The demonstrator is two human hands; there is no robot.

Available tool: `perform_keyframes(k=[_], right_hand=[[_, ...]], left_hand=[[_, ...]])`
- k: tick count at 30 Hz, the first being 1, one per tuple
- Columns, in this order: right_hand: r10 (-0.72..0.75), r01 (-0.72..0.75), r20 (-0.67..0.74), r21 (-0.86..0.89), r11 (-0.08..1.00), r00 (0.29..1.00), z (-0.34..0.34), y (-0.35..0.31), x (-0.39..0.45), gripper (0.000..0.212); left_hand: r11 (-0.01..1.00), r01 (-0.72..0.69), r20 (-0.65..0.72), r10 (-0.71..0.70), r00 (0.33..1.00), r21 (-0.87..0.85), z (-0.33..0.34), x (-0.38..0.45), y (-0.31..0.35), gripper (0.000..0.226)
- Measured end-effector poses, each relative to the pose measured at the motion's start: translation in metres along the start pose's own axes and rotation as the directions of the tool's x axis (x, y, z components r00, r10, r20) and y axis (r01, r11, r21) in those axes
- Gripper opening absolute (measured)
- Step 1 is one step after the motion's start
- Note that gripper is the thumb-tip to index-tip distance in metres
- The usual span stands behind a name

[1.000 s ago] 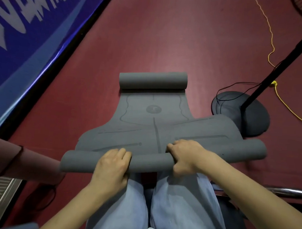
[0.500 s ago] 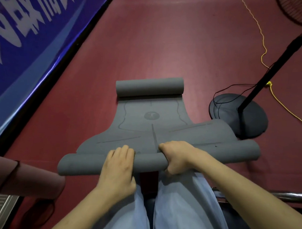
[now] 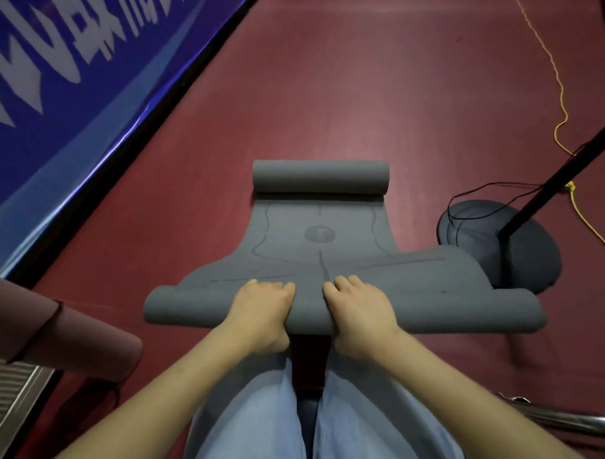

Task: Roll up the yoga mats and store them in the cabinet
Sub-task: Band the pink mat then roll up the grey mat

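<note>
The grey yoga mat lies on the dark red floor, running straight away from the person, with a rolled end nearest them and a second, smaller roll at its far end. The left hand and right hand sit side by side on the middle of the near roll, fingers draped forward over the top and thumbs seemingly tucked at the near side; they press and cup it, though how far the fingers wrap round I cannot tell.

The mat looks soft and springy, with a matte, grippy face that should not slip under the palms. It is likely light, but floppy: the flat part already bulges out to the right near the fan base. With both hands so close together, the free ends of the roll may loosen or telescope, so spreading the hands wider toward each end would probably keep it tight and square.

A pink rolled mat lies near the floor's left edge, beside the blue banner.
</note>
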State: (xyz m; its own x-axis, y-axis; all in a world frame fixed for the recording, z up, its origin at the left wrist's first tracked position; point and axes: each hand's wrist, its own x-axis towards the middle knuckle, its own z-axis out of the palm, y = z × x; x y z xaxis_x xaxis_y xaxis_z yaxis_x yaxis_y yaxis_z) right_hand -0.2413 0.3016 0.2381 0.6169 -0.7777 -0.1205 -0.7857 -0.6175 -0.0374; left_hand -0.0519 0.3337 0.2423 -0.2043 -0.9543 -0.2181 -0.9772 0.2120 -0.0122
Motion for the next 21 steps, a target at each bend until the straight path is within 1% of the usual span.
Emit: perform_keyframes(k=[2,3,5,7,8,9,10,11,12,13,14,15,17,19,21], right_hand=[[-0.037,0.016,0.203,0.105,0.994,0.979,-0.02,0.008,0.015,0.046],[-0.045,0.0,0.306,0.146,0.989,0.951,-0.028,0.013,0.025,0.045],[-0.031,-0.071,0.477,0.195,0.978,0.878,-0.04,0.021,0.041,0.053],[-0.017,-0.128,0.579,0.209,0.97,0.815,-0.045,0.022,0.052,0.062],[-0.014,-0.126,0.595,0.192,0.973,0.804,-0.044,0.02,0.054,0.063],[-0.005,-0.111,0.578,0.166,0.98,0.816,-0.041,0.017,0.054,0.061],[0.008,-0.093,0.52,0.137,0.986,0.854,-0.038,0.013,0.052,0.058],[0.026,-0.079,0.423,0.108,0.991,0.906,-0.033,0.009,0.047,0.056],[0.049,-0.073,0.291,0.071,0.995,0.955,-0.027,0.004,0.04,0.058],[0.06,-0.064,0.126,0.027,0.998,0.99,-0.018,-0.002,0.031,0.061],[0.06,-0.06,-0.017,-0.019,0.998,0.998,-0.008,-0.009,0.023,0.064],[0.062,-0.066,-0.119,-0.032,0.997,0.991,0.002,-0.015,0.016,0.063],[0.08,-0.086,-0.255,-0.014,0.996,0.964,0.02,-0.023,0.007,0.057],[0.089,-0.098,-0.319,-0.011,0.995,0.944,0.029,-0.02,0.012,0.05],[0.107,-0.115,-0.297,-0.01,0.993,0.949,0.025,-0.012,0.024,0.05]], left_hand=[[0.999,0.034,-0.017,-0.034,0.999,-0.003,-0.002,0.004,-0.001,0.04],[0.998,0.055,-0.058,-0.055,0.997,0.0,0.001,0.005,-0.002,0.044],[0.997,0.074,-0.145,-0.069,0.987,0.026,0.01,0.005,-0.001,0.054],[0.996,0.052,-0.219,-0.037,0.975,0.067,0.018,0.006,0.0,0.061],[0.996,0.042,-0.252,-0.02,0.967,0.082,0.02,0.005,0.0,0.06],[0.995,0.037,-0.28,-0.01,0.96,0.089,0.024,0.005,-0.002,0.058],[0.995,0.033,-0.28,-0.006,0.96,0.092,0.023,0.007,-0.004,0.055],[0.995,0.031,-0.254,-0.005,0.967,0.097,0.022,0.009,-0.006,0.053],[0.994,0.036,-0.206,-0.014,0.978,0.105,0.019,0.012,-0.007,0.051],[0.993,0.043,-0.165,-0.025,0.986,0.108,0.014,0.016,-0.009,0.047],[0.993,0.056,-0.143,-0.04,0.989,0.108,0.008,0.02,-0.011,0.041],[0.992,0.056,-0.108,-0.044,0.993,0.11,0.005,0.025,-0.013,0.035],[0.996,0.002,-0.035,0.001,0.999,0.093,-0.002,0.031,-0.013,0.03],[0.998,-0.005,-0.015,0.006,1.0,0.07,-0.002,0.034,-0.012,0.03],[0.999,0.028,-0.021,-0.027,0.999,0.027,0.0,0.036,-0.011,0.032]])
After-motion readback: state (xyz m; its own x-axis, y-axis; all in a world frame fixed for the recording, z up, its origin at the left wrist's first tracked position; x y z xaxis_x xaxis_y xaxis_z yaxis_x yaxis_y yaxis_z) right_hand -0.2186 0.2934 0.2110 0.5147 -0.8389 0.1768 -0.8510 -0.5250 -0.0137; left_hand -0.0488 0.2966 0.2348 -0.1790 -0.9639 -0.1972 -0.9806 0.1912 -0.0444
